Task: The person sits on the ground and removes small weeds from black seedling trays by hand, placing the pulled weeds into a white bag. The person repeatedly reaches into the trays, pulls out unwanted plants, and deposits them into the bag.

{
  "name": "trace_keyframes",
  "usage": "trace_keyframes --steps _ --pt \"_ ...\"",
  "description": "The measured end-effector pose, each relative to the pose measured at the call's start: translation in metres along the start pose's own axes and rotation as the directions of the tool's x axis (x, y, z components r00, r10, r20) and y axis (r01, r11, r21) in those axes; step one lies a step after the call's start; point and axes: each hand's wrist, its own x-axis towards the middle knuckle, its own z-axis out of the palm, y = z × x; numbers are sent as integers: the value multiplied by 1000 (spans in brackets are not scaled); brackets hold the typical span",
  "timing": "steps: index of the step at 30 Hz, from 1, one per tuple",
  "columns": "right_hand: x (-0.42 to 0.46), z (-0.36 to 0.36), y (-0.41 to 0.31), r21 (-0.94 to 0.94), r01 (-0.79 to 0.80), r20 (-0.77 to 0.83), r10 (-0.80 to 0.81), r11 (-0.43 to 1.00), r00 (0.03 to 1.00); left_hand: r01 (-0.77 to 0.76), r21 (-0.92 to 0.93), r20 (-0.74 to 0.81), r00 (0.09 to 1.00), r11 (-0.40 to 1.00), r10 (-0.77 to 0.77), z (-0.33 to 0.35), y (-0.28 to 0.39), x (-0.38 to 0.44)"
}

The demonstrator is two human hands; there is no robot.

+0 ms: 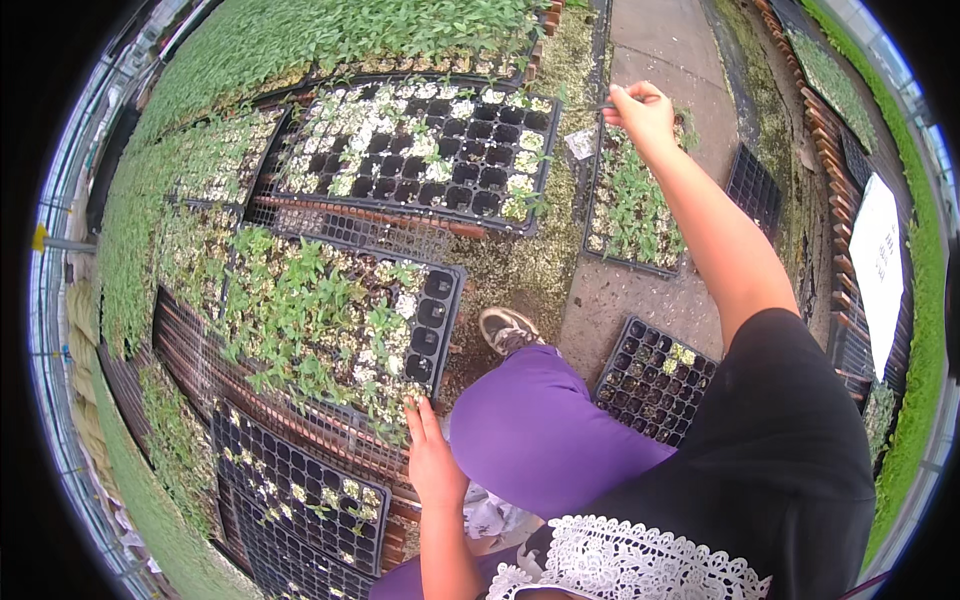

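Note:
My left hand (pixel 436 469) rests with its fingers stretched out at the near corner of a black plug tray (pixel 448 330). Leafy green seedlings (pixel 292 307) fill most of that tray, and one end row of cells holds no plants. No object shows in this hand; its thumb is hidden. Farther off, my right hand (pixel 643 116) is raised over a second seedling tray (pixel 637 202) on the concrete path. Its fingertips are pinched on a thin dark object, too small to name. A partly filled plug tray (pixel 472 154) with pale, crumbly growing medium lies left of this hand.
Slatted benches with wire mesh (pixel 360 232) carry dense seedlings on the left. Another plug tray (pixel 300 487) lies at lower left. By my purple-clad knee (pixel 540 420) sits a small-celled tray (pixel 652 379). A white sheet with writing (pixel 876 274) stands at right.

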Motion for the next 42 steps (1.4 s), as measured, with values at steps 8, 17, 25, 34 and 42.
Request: trace_keyframes --steps 8,17,25,34,42 --pt "58 13 -16 -249 55 98 -31 967 995 -15 42 18 1000 999 14 0 3 -1" --pt "43 47 4 -413 -51 118 109 909 987 -4 63 63 998 998 0 5 -1 -1" --pt "42 32 15 -448 118 75 -94 886 993 -23 -61 -16 1000 998 22 -23 23 1" --pt "32 21 5 -425 58 143 4 904 990 207 -920 183 978 334 -101 -117 80 84" --pt "40 15 9 -317 73 174 -18 946 985 640 -754 613 767 -150 191 -26 171 232"
